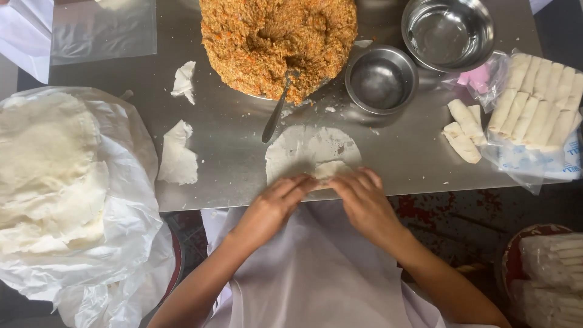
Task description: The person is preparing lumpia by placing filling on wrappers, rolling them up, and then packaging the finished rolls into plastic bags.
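A thin round white wrapper (306, 149) lies flat on the steel table (231, 146) near its front edge. Its near edge is folded up over a small lump of filling (330, 169). My left hand (273, 203) and my right hand (364, 197) both press their fingertips on that folded edge, fingers close together. Behind the wrapper stands a big mound of orange-brown minced filling (276, 42) with a metal spoon (276, 112) stuck in its front side.
A pile of white wrappers (48, 170) on plastic lies at the left. Two torn wrapper scraps (177, 155) lie between. Two steel bowls (381, 79) stand at the back right. Finished rolls (537, 100) lie on a plastic bag at the right, two loose rolls (463, 130) beside it.
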